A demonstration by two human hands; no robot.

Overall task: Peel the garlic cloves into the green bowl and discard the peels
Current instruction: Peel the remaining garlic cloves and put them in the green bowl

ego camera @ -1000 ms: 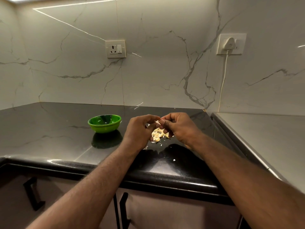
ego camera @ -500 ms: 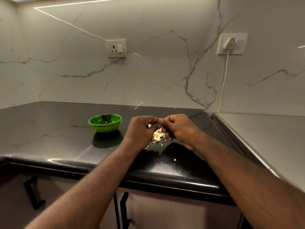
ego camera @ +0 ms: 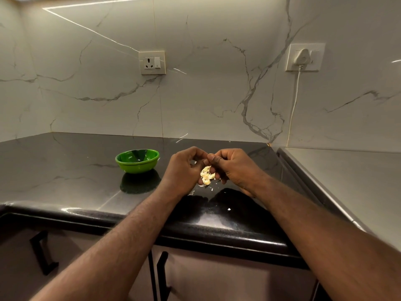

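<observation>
A small green bowl [ego camera: 137, 160] sits on the black countertop [ego camera: 65, 170], left of my hands. My left hand [ego camera: 183, 170] and my right hand [ego camera: 234, 168] meet fingertip to fingertip above the counter, pinching a garlic clove that their fingers mostly hide. Below and between them lies a pale pile of garlic and peels [ego camera: 207, 175] on the counter. A few white peel flakes [ego camera: 229, 209] are scattered nearer the front edge. What lies inside the bowl does not show.
Marble walls close the counter at the back. A wall socket [ego camera: 152, 62] is behind the bowl; a plugged charger [ego camera: 302, 57] with a white cord hangs at right. A light grey surface [ego camera: 347, 181] adjoins on the right. Cabinet handles [ego camera: 161, 276] are below the edge.
Both hands have stayed together over the pile, shifting only slightly; fingertips have closed tighter on the clove. The bowl has not moved.
</observation>
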